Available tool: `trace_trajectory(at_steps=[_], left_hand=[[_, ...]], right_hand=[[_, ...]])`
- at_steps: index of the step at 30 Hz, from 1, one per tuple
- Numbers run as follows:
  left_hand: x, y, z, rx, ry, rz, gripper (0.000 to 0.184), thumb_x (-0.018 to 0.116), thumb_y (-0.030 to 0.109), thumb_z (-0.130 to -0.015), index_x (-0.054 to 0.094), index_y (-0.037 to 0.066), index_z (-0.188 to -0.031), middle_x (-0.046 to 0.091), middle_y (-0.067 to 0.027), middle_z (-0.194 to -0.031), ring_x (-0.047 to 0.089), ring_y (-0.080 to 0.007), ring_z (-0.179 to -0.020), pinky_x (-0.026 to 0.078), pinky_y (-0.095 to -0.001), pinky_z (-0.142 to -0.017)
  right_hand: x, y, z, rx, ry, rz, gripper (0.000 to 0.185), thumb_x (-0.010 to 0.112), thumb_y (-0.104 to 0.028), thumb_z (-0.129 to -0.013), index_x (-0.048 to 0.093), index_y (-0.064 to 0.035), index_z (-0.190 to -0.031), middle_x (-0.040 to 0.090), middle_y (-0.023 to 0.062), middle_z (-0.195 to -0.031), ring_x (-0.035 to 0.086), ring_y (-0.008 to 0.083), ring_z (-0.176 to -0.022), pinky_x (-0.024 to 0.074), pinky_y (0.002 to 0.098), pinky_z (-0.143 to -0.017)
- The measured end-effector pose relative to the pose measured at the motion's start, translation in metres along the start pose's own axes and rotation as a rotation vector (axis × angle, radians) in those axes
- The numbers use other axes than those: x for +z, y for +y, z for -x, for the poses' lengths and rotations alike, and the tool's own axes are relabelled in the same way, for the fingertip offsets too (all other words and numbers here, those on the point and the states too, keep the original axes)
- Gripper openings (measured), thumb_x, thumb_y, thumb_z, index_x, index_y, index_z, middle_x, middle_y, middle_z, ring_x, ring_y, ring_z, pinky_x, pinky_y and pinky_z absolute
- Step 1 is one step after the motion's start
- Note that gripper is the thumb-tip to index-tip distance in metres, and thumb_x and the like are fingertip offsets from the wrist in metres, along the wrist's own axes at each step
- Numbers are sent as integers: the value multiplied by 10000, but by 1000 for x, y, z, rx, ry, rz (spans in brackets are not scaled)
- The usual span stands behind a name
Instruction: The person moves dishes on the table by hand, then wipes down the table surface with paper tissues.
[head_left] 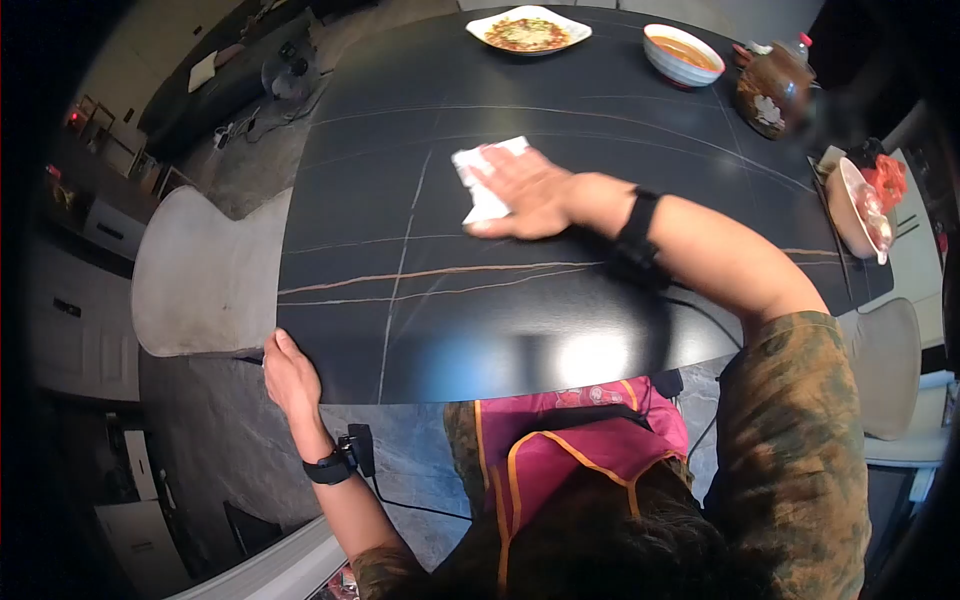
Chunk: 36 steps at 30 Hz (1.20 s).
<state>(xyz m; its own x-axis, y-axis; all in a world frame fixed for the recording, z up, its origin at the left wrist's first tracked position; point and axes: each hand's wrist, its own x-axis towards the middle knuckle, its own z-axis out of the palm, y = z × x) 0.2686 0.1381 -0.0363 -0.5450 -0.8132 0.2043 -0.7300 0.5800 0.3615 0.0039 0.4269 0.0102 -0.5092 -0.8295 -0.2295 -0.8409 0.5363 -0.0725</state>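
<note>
My right hand (525, 192) lies palm down on a white tissue (487, 205), pressing it against the dark table (480, 330). The fingers are stretched over the tissue, and its edges show around them. At the table's near left corner, my left hand (291, 376) grips the edge with the thumb side up. Some of its fingers are hidden below the rim. A black strap with a small device is on each wrist.
Along the far side stand a white dish of food (530, 34), a striped bowl of soup (684, 54) and a brown pot (772, 92). A pink basin (853, 212) holding bags is at the right edge. A grey chair (208, 275) stands left.
</note>
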Motion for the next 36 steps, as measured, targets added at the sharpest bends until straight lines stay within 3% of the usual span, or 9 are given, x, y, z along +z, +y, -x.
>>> trace_trajectory(at_steps=[5, 9, 13, 18, 22, 33, 36], left_hand=[[4, -6, -3, 31, 12, -18, 467, 330, 366, -986, 548, -4, -1171, 613, -243, -1080, 562, -423, -1021, 434, -481, -845], [6, -10, -6, 41, 1, -27, 486, 320, 370, -986, 542, -5, -1201, 609, -249, -1097, 558, -422, -1034, 430, -477, -860], [7, -9, -4, 56, 30, -39, 497, 314, 374, -985, 552, -15, -1183, 611, -251, -1090, 558, -421, -1035, 431, -479, -858], [12, -17, -11, 66, 33, -74, 498, 311, 375, -985, 563, -19, -1157, 610, -255, -1082, 559, -421, -1027, 434, -485, -843], [7, -5, -7, 34, 33, -76, 509, 308, 385, -987, 563, -25, -1147, 614, -254, -1067, 564, -422, -1014, 436, -485, -838], [5, -3, -5, -12, 12, -44, 523, 293, 408, -988, 557, -9, -1163, 611, -239, -1095, 554, -414, -1049, 435, -492, -851], [5, -4, -5, -9, -3, -41, 521, 294, 408, -988, 555, -8, -1165, 612, -236, -1097, 555, -414, -1048, 435, -489, -854]], right_hand=[[18, 130, 82, 461, 25, -12, 961, 254, -744, -845, 117, -35, -1479, 65, 227, -1531, 39, 326, -1433, 107, 436, -1150], [32, 198, 155, 668, 16, -25, 901, 272, -670, -891, 91, -5, -1471, 46, 264, -1520, 18, 355, -1428, 71, 422, -1151], [58, 262, 226, 906, 77, -19, 968, 262, -738, -846, 116, -15, -1473, 84, 236, -1526, 67, 337, -1428, 98, 423, -1152], [103, 323, 299, 989, 32, 14, 982, 244, -752, -838, 80, -27, -1479, 53, 224, -1534, 23, 322, -1434, 80, 415, -1154], [74, 248, 287, 1044, 20, -43, 992, 247, -760, -832, 73, -29, -1480, 36, 216, -1538, 23, 326, -1434, 82, 434, -1151], [35, 62, 130, 441, 15, -21, 1030, 266, -776, -813, 78, -10, -1476, 34, 238, -1531, 7, 338, -1433, 62, 474, -1142], [20, -17, 97, 155, 15, -10, 1030, 284, -764, -817, 90, 11, -1468, 53, 264, -1520, 19, 351, -1429, 62, 491, -1138]])
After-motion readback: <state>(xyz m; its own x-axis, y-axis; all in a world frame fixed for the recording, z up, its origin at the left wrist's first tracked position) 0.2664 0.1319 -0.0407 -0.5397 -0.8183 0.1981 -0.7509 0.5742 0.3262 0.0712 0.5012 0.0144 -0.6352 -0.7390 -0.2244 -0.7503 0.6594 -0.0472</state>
